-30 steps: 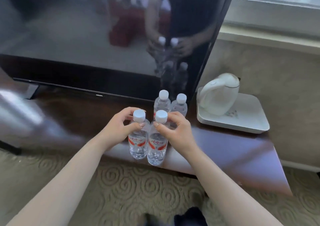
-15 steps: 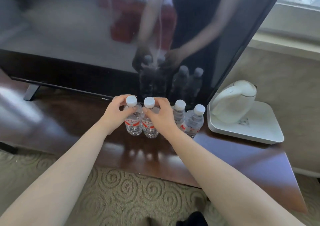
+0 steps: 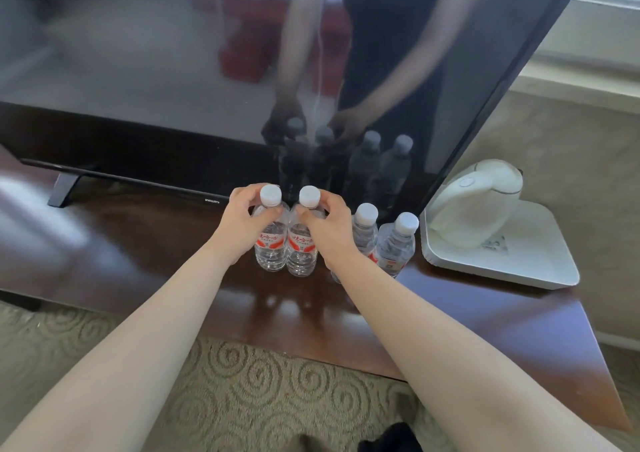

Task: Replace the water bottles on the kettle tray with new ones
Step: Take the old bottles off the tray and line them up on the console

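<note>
Both held bottles now stand on tabletop (image 3: pixel 180 243), moved back beside other pair (image 3: pixel 381 240); left hand (image 3: pixel 242 224) grip closed round left bottle (image 3: pixel 270 240), right hand (image 3: pixel 327 229) round right bottle (image 3: pixel 303 243); tray (image 3: pixel 519 261) w/o bottles

I am looking at what appears to be a hotel guest room. Just beyond my fingers (image 3: pixel 313 213) a large flat-screen television (image 3: pixel 242 70) stands on a dark wooden console (image 3: pixel 485 330), and to their right a white kettle (image 3: pixel 481 205) sits on a white tray (image 3: pixel 540 264). Below, swirl-patterned carpet (image 3: pixel 263 392) covers the floor.
</note>
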`<state>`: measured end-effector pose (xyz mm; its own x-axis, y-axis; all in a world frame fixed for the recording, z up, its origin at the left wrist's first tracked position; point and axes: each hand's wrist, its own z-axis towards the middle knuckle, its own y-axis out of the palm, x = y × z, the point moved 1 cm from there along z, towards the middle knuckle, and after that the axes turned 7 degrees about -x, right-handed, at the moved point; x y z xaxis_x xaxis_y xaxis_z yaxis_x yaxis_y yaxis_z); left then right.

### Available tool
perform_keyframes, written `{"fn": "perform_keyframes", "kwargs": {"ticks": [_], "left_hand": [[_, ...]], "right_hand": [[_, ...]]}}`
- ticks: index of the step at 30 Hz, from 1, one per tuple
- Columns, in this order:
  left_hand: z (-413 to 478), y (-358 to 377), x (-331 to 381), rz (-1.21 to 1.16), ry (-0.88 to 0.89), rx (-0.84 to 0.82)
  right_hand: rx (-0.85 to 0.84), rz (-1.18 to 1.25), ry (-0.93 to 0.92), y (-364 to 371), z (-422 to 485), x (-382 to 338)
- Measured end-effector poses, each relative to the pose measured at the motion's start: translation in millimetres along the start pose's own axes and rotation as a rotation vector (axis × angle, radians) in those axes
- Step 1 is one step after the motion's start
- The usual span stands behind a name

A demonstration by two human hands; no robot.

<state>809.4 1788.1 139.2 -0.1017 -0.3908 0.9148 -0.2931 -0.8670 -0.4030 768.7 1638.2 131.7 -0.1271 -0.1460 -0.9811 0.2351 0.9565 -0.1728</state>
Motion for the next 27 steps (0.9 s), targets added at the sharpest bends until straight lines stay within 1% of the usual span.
{"fn": "perform_keyframes", "kwargs": {"ticks": [3,7,9,15,20,22,25,27], "left_hand": [[0.6,-1.4,2.9,-0.006,-0.015,0.008],[3.5,-4.9,6.4,-0.004,-0.044,-0.036],[3.9,-3.9,9.2,0.015,-0.049,-0.031],[-0.5,4.1,20.7,0.068,-0.034,0.036],[-6.4,15.4,36.1,0.193,0.017,0.134],[-11.7,22.0,43.6,0.239,0.074,0.181],[-19.9,28.1,54.0,0.31,0.256,0.261],[-25.4,33.4,61.2,0.309,0.384,0.243]], "right_hand": [[0.007,-0.004,-0.015,3.3,2.0,0.0],[-0.013,-0.016,-0.018,1.9,1.9,0.8],[-0.026,-0.039,-0.017,0.5,1.7,0.3],[-0.046,-0.091,-0.066,-3.6,-3.9,-5.6],[-0.126,-0.131,-0.099,-9.4,-11.2,-13.0],[-0.146,-0.163,-0.138,-13.4,-16.0,-18.9],[-0.18,-0.239,-0.252,-26.3,-30.2,-29.5],[-0.162,-0.265,-0.353,-43.1,-43.0,-37.0]]}}
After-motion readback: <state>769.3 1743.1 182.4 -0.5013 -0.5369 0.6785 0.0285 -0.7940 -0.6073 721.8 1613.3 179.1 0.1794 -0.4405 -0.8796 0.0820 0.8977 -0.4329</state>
